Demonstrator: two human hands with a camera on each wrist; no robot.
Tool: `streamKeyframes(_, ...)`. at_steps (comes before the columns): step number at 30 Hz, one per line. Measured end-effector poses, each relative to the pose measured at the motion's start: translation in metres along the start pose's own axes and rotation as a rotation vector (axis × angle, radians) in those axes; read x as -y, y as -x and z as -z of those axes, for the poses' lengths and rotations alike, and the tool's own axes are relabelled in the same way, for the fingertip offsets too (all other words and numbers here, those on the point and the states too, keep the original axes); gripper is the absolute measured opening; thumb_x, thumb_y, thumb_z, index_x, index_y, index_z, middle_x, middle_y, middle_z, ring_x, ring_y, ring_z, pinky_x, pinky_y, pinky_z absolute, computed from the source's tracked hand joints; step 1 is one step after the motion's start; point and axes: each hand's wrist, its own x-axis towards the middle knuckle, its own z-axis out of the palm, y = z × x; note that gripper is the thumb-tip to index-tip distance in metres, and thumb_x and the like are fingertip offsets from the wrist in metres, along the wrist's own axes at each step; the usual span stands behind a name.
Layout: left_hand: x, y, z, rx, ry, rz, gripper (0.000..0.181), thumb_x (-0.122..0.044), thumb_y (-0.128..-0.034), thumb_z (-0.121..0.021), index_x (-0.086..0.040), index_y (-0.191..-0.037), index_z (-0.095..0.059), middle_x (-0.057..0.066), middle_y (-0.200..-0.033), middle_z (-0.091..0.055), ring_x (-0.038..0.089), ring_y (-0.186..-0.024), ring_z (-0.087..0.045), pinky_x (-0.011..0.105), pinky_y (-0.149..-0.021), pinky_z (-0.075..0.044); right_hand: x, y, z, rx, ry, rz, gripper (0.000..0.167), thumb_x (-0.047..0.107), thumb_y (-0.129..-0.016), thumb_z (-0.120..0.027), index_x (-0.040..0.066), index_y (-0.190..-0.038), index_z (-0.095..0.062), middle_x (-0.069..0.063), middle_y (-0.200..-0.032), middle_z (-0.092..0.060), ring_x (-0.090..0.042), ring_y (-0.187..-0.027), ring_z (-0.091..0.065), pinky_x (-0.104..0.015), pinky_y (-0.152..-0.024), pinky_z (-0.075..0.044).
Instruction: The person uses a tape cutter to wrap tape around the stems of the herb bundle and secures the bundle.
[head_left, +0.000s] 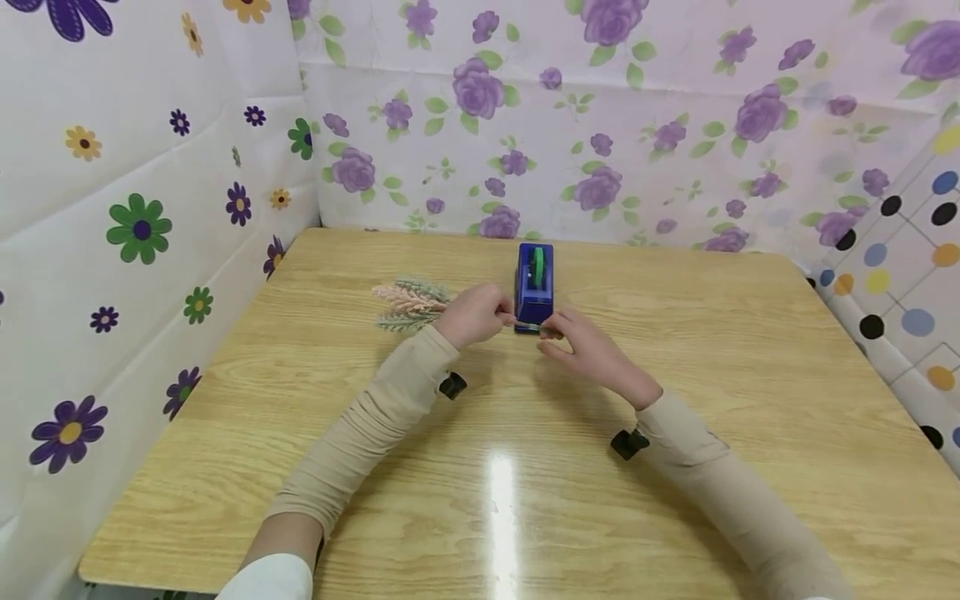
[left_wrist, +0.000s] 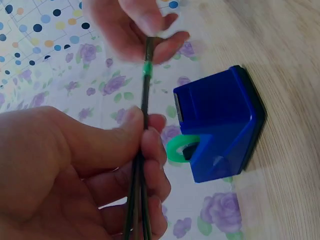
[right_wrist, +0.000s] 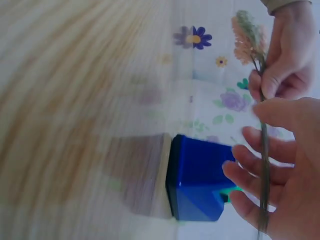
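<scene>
My left hand (head_left: 472,315) grips a bundle of thin dark stems (left_wrist: 138,185), pinched between thumb and fingers. From its far side stick out the pink and green wheat-like heads of the artificial sprigs (head_left: 408,304). A band of green tape (left_wrist: 147,68) circles the stems near their lower end. Around that end my right hand (head_left: 596,350) holds its fingers loosely spread, the thumb apart from them, with the stems lying across the fingers in the right wrist view. Just behind the hands stands a blue tape dispenser (head_left: 536,292) with a green tape roll (left_wrist: 178,149).
The wooden table (head_left: 675,333) spreads around the hands. Floral cloth (head_left: 480,92) hangs behind it, with patterned cloth at the left and right sides. A black wrist camera (head_left: 628,443) hangs below the right sleeve, another (head_left: 453,385) below the left.
</scene>
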Motion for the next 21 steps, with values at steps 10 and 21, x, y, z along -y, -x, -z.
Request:
streamKeyframes(10, 0.015, 0.004, -0.011, 0.012, -0.065, -0.021, 0.015, -0.010, -0.0952, -0.060, -0.004, -0.094, -0.073, 0.009, -0.093, -0.072, 0.018, -0.077, -0.062, 0.032, -0.074, -0.051, -0.029, 0.018, 0.011, 0.061, 0.034, -0.014, 0.018, 0.004, -0.096, -0.055, 0.001, -0.106, -0.070, -0.011, -0.088, -0.072, -0.013, -0.071, -0.062, -0.029, -0.063, -0.048)
streamKeyframes(21, 0.012, 0.010, -0.040, 0.081, -0.157, -0.059, 0.018, -0.004, -0.0949, -0.056, -0.005, -0.101, -0.073, 0.009, -0.106, -0.073, 0.024, -0.098, -0.068, 0.036, -0.088, -0.053, -0.033, 0.025, 0.010, 0.095, 0.063, -0.006, 0.005, 0.000, -0.089, -0.062, 0.004, -0.088, -0.065, -0.006, -0.082, -0.068, -0.017, -0.077, -0.063, -0.034, -0.071, -0.051)
